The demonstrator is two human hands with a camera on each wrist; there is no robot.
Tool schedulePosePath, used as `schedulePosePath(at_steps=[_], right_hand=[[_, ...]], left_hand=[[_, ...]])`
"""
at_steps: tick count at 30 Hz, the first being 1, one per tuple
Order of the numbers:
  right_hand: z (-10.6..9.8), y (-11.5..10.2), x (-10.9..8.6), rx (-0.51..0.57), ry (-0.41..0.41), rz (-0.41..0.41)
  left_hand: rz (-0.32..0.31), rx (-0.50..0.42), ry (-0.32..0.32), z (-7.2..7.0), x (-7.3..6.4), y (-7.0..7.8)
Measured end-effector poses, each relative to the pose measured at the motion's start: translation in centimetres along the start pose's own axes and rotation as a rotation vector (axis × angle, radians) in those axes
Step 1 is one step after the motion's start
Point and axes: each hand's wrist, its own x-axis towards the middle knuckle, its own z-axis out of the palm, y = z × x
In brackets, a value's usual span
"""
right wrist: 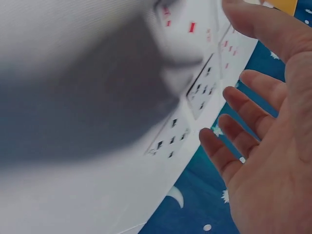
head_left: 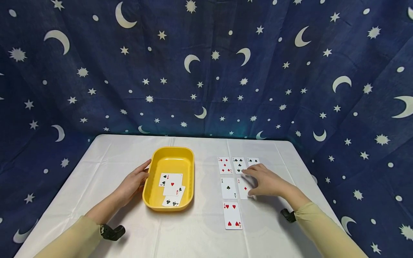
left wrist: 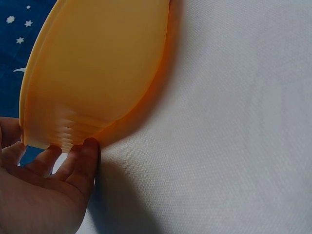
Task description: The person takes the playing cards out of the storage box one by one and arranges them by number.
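Pale beige fabric sleeves (head_left: 72, 238) lie nearest the head camera, entering from the lower left and lower right, with a small black wrist-worn device (head_left: 112, 232) at each cuff.

Left hand (head_left: 130, 184): at the near-side left wall of a yellow, oblong, round-cornered tray (head_left: 190, 175). Grip is loosely extended, fingertips resting against the tray's outer wall, as the left wrist view confirms. Inside the tray, three white playing cards overlap — a red ace of hearts (head_left: 171, 188) partly covering a black spades card (head_left: 164, 176) and a black clubs card (head_left: 173, 201).

Right hand (head_left: 269, 181): over the cards laid out to the right of the tray. Grip is apart, thumb well separated from the relaxed fingers. Contact with any card cannot be determined.

Layout, far to near: a far row of a red diamonds card (head_left: 224, 165), a black clubs card with five pips (head_left: 238, 165) and a black spades card (head_left: 253, 160), the last partly hidden by the right hand; a middle row of a black ace of clubs (head_left: 228, 191) and a red ace of diamonds (head_left: 243, 191), the thumb over the latter's right edge; nearest, a red four of hearts (head_left: 232, 216) — all face up.

Tray and cards rest on a white cloth-covered worktop (head_left: 200, 236). Behind hangs a dark blue fabric backdrop (head_left: 213, 39) printed with pale moons, stars and dots.
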Motion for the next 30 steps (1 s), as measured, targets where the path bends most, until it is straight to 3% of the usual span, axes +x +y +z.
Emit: schedulePosePath(at_steps=[9, 18, 30], right_hand=[[-1.5, -3.1, 2.6, -0.017, 0.092, -0.068], [-2.2, -8.3, 6.7, -0.027, 0.129, -0.155], [-1.1, -15.1, 11.5, -0.079, 0.066, -0.282]], left_hand=[[0.0, -0.006, 0.005, -0.1, -0.1, 0.1], [-0.006, 0.003, 0.014, 0.0, -0.1, 0.1], [-0.015, 0.011, 0.013, 0.0, 0.0, 0.1]])
